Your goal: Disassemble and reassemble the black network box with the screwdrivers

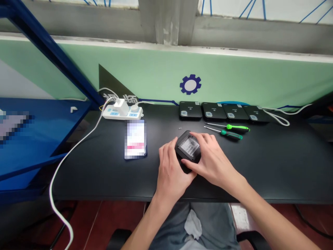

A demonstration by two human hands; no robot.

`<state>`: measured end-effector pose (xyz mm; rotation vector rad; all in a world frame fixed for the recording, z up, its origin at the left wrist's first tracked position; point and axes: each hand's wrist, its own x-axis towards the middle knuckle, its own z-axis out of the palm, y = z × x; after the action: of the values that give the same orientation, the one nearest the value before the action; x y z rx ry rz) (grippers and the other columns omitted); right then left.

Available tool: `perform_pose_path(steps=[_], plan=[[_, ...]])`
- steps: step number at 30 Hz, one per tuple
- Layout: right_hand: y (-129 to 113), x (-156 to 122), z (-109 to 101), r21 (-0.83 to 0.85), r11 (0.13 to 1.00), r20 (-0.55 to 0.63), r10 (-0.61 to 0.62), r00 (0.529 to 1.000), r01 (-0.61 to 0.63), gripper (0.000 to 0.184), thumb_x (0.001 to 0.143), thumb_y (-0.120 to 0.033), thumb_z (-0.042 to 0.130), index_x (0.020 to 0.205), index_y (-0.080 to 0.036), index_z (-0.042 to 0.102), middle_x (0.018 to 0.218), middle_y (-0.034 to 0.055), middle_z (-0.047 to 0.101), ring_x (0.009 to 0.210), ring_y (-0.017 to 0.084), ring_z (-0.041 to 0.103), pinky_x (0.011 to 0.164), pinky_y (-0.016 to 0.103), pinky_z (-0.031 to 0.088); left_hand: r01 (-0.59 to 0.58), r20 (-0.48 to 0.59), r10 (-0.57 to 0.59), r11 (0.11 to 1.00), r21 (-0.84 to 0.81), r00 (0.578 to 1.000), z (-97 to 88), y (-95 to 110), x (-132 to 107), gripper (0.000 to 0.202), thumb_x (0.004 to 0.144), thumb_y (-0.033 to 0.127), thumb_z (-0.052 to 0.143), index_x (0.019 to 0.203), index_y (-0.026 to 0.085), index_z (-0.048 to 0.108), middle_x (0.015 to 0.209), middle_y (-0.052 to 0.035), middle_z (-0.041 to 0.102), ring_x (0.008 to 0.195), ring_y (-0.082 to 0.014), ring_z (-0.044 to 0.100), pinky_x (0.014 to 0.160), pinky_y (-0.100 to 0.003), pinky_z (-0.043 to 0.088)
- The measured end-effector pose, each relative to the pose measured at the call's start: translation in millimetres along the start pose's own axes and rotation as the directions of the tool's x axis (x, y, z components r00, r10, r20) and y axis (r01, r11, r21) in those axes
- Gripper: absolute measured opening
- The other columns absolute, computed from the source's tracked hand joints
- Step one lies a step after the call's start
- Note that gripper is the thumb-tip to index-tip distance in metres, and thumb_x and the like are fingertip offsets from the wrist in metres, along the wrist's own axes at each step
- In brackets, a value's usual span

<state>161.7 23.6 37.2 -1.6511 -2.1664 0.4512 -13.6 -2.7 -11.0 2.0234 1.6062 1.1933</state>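
Between my two hands is a black square plastic device (189,147) with a printed label on its upper face. My left hand (171,166) grips its left side, fingers along the edge. My right hand (208,154) grips the right side, with the thumb at the lower edge and the fingers over the far edge. Just beyond the device lie a few tiny screws (179,128). To the right rest a bright green screwdriver (234,127) and a darker green screwdriver (229,134), both pointing left. What lies under the device is hidden.
Several black boxes (190,110) stand in a row at the back of the black table (104,173). A lit phone (135,139) lies to the left, in front of a white power strip (123,111). A white cable (56,173) runs over the left edge.
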Motion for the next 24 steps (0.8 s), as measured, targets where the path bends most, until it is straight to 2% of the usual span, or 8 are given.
perform_pose_path(steps=[5,9,13,18,21,24], plan=[[-2.9,-2.4,1.2,-0.012,1.000,-0.047,-0.024,0.999,0.023,0.079,0.096,-0.043,0.079,0.166,-0.016,0.053,0.155,0.0206,0.068,0.134,0.041,0.064,0.115,0.060,0.059,0.003,0.003,-0.003,1.000,0.003,1.000,-1.1,-0.2,0.4,0.098,0.080,0.011,0.090,0.166,0.022,0.043,0.155,-0.0203,0.067,0.143,-0.0424,0.064,0.117,-0.062,0.064],[-5.8,-3.6,3.7,-0.067,0.996,-0.063,-0.060,0.996,0.056,0.061,0.098,-0.043,0.077,0.152,-0.017,0.063,0.153,0.0217,0.070,0.133,0.042,0.067,0.113,0.060,0.061,0.002,0.003,-0.002,1.000,0.008,1.000,-1.4,0.3,0.5,0.096,0.081,0.006,0.085,0.165,0.022,0.044,0.155,-0.0197,0.067,0.143,-0.0416,0.064,0.118,-0.062,0.064],[-9.2,-2.1,4.8,-0.158,0.984,-0.103,-0.099,0.990,0.082,0.051,0.095,-0.040,0.075,0.140,-0.017,0.067,0.146,0.0237,0.074,0.123,0.042,0.070,0.106,0.059,0.063,-0.002,-0.009,0.002,1.000,0.016,1.000,-0.9,0.2,0.6,0.093,0.082,0.000,0.078,0.165,0.023,0.045,0.154,-0.0189,0.067,0.143,-0.0404,0.064,0.119,-0.061,0.063],[-11.6,-0.6,-1.8,-0.218,0.972,-0.099,-0.113,0.989,0.089,0.040,0.100,-0.041,0.068,0.133,-0.019,0.068,0.129,0.0184,0.080,0.108,0.035,0.075,0.087,0.045,0.064,-0.007,0.002,0.007,1.000,0.028,1.000,-1.0,0.7,0.9,0.089,0.090,0.012,0.083,0.168,0.022,0.043,0.156,-0.0210,0.066,0.143,-0.0415,0.065,0.117,-0.063,0.064],[-11.9,-1.2,-4.0,-0.326,0.938,-0.083,-0.155,0.984,0.120,0.031,0.108,-0.039,0.059,0.127,-0.018,0.069,0.122,0.0174,0.081,0.095,0.030,0.077,0.076,0.040,0.060,0.023,0.001,-0.023,1.000,0.010,1.000,-0.8,2.2,1.3,0.100,0.091,0.022,0.091,0.174,0.021,0.036,0.155,-0.0220,0.067,0.142,-0.0415,0.066,0.114,-0.061,0.066],[-11.3,-0.9,-2.9,-0.396,0.909,-0.094,-0.185,0.978,0.133,0.027,0.114,-0.031,0.048,0.124,-0.017,0.069,0.115,0.0165,0.081,0.089,0.028,0.077,0.074,0.038,0.055,0.038,-0.012,-0.038,0.999,-0.001,0.999,0.2,2.6,1.6,0.108,0.089,0.026,0.096,0.176,0.020,0.033,0.152,-0.0217,0.069,0.141,-0.0413,0.067,0.114,-0.060,0.066]])
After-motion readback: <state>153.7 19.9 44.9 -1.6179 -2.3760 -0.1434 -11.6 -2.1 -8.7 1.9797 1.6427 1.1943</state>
